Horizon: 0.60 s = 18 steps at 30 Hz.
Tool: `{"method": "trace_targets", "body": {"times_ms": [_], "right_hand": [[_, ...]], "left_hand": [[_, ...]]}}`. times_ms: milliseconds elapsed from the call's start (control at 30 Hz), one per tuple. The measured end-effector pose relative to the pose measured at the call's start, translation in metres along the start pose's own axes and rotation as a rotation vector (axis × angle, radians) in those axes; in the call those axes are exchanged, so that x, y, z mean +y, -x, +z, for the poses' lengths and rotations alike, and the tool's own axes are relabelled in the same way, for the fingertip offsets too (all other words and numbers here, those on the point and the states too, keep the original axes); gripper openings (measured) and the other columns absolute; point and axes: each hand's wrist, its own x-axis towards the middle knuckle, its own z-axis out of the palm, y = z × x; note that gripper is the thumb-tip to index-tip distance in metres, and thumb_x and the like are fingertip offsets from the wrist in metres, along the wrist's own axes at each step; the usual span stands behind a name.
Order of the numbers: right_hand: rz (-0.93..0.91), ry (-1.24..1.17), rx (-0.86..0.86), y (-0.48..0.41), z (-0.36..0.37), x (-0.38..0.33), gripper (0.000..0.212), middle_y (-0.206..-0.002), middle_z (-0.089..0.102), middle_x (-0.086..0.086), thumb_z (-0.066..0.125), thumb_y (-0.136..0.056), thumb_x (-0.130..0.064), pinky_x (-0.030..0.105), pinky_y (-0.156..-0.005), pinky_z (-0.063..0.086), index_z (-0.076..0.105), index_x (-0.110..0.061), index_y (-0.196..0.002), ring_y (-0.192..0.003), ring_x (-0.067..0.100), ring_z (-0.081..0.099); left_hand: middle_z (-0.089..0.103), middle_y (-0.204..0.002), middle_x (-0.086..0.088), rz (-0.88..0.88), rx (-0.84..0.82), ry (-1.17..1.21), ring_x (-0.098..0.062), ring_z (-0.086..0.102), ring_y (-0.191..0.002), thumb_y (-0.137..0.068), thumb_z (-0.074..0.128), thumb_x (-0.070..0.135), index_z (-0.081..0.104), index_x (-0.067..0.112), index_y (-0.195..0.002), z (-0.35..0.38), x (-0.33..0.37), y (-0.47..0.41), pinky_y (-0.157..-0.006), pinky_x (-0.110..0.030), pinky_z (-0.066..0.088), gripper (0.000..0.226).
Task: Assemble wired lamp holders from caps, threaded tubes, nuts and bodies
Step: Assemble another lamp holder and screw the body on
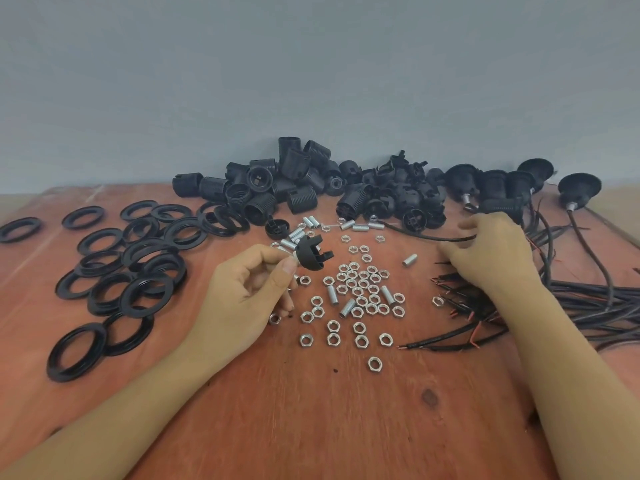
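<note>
Your reddish wooden desk [311,420] shows a dark knot [429,398] toward its near edge; black rings [57,363] lie scattered on your left, a grey-blue wall [311,64] behind.

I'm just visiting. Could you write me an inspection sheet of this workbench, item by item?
Surface: reddish-brown wooden table, parts spread across it.
Job's things: black threaded plastic lamp holder bodies piled at back; silver hex nuts and short silver threaded tubes mid-table; wired holders back right.
Clutter: black plastic rings at left.
Hands: left hand holds a black domed plastic cap; right hand grips one black cable.
Cables: bundle of black wires at right.
Surroundings: plain grey wall.
</note>
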Motion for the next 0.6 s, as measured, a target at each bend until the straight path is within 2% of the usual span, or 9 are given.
{"method": "trace_targets", "body": {"times_ms": [67, 133, 233, 333, 600], "right_hand": [[-0.019, -0.026, -0.007, 0.002, -0.005, -0.001, 0.05, -0.131, 0.044, 0.012, 0.08, -0.076, -0.033, 0.043, -0.09, 0.046, 0.057, -0.018, -0.117, -0.112, 0.036, 0.053], [-0.087, -0.04, -0.028, 0.002, -0.014, -0.002, 0.033, -0.119, 0.051, 0.006, 0.079, -0.076, -0.033, 0.038, -0.081, 0.047, 0.055, -0.024, -0.097, -0.099, 0.027, 0.057], [-0.137, 0.028, -0.275, 0.007, -0.027, -0.005, 0.012, -0.088, 0.066, -0.007, 0.074, -0.076, -0.029, 0.037, -0.08, 0.051, 0.062, -0.03, -0.073, -0.081, 0.015, 0.06], [-0.132, 0.081, -0.431, 0.012, -0.03, -0.009, 0.007, -0.075, 0.067, -0.013, 0.073, -0.074, -0.027, 0.039, -0.084, 0.054, 0.068, -0.03, -0.07, -0.079, 0.011, 0.062], [-0.151, 0.148, -0.452, 0.012, -0.031, -0.009, 0.01, -0.075, 0.07, -0.005, 0.07, -0.076, -0.029, 0.042, -0.082, 0.055, 0.071, -0.023, -0.067, -0.079, 0.018, 0.065]], "left_hand": [[0.064, -0.067, 0.002, 0.003, -0.001, 0.001, -0.01, 0.06, -0.049, -0.085, 0.058, 0.03, 0.064, 0.013, -0.086, 0.0, -0.001, 0.0, -0.047, -0.018, 0.047, 0.018], [0.065, -0.067, 0.002, 0.003, -0.002, -0.001, -0.01, 0.06, -0.05, -0.085, 0.058, 0.03, 0.064, 0.014, -0.086, -0.001, -0.001, 0.0, -0.047, -0.019, 0.048, 0.017], [0.066, -0.068, 0.001, 0.003, -0.003, -0.01, -0.009, 0.061, -0.05, -0.085, 0.058, 0.03, 0.064, 0.015, -0.086, -0.001, -0.002, 0.0, -0.046, -0.02, 0.049, 0.017], [0.065, -0.068, 0.0, -0.006, -0.004, -0.001, -0.011, 0.06, -0.05, -0.085, 0.059, 0.032, 0.064, 0.014, -0.086, -0.001, -0.003, 0.0, -0.045, -0.023, 0.05, 0.018], [0.066, -0.069, -0.001, -0.006, -0.007, -0.014, -0.013, 0.061, -0.051, -0.086, 0.059, 0.032, 0.065, 0.015, -0.087, -0.001, -0.005, 0.0, -0.046, -0.028, 0.052, 0.018]]}}
